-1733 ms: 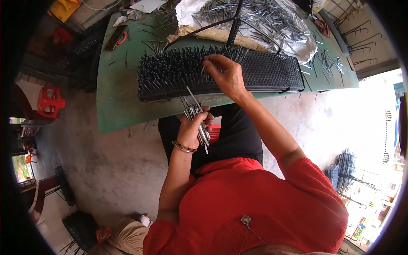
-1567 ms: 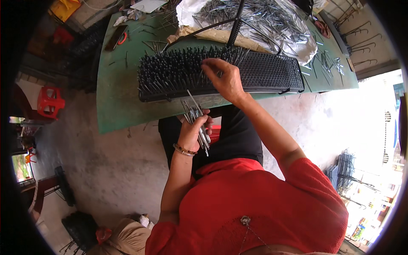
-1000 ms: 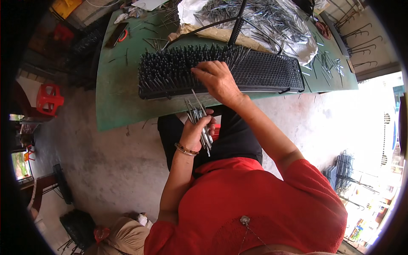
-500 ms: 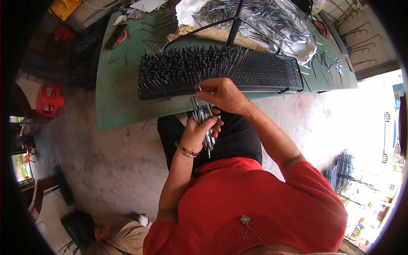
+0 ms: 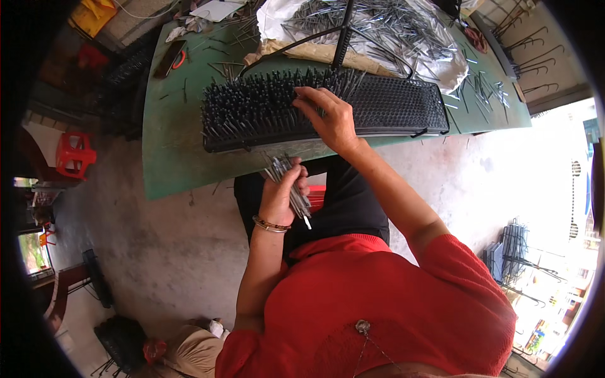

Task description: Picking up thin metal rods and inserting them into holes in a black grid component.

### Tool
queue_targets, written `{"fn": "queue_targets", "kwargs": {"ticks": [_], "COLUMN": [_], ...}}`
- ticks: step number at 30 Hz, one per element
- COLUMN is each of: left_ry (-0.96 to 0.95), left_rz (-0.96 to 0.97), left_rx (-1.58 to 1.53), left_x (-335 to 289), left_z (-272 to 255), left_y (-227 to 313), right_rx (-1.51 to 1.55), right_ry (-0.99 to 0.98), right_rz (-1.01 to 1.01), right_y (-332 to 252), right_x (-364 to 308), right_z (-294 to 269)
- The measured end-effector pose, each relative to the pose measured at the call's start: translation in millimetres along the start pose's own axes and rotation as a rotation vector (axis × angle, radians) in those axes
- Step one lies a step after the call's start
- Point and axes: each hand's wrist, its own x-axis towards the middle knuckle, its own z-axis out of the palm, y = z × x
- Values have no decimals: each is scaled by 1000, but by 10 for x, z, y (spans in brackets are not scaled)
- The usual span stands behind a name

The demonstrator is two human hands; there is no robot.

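My left hand [image 5: 277, 200], over my lap just off the table's near edge, is closed round a bundle of thin metal rods [image 5: 302, 206]. The rods stick out above and below the fist. My right hand [image 5: 335, 120] reaches over a long black rack [image 5: 400, 106] full of small holes. Its thumb and forefinger are drawn close together among the upright rods; what is between them is too small to make out. Thin metal rods [image 5: 249, 104] stand densely in the rack's left and middle part, while the holes at its right end show bare.
The rack lies along the near edge of a green table [image 5: 173, 167]. Behind it, loose rods [image 5: 384, 31] are heaped on a white sheet [image 5: 452, 75], with a black metal frame [image 5: 341, 47] in front. Scissors [image 5: 179, 60] lie at the left. A red stool [image 5: 75, 154] stands on the floor.
My right hand has moved up and away from the bundle to the standing rods. My left hand has shifted slightly left and down, with the bundle tilted further left.
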Motion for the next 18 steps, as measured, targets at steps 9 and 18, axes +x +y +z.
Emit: {"fn": "queue_targets", "kwargs": {"ticks": [9,18], "left_ry": [471,808], "left_rz": [1005,1229], "left_rx": [570,944], "left_x": [221,843], "left_z": [-698,-2236], "left_y": [1178,1290], "right_rx": [-42,-285], "right_ry": [9,-71], "right_rz": [-38,-252], "right_y": [-5,29], "right_x": [-13,-125], "right_z": [-27,51]}}
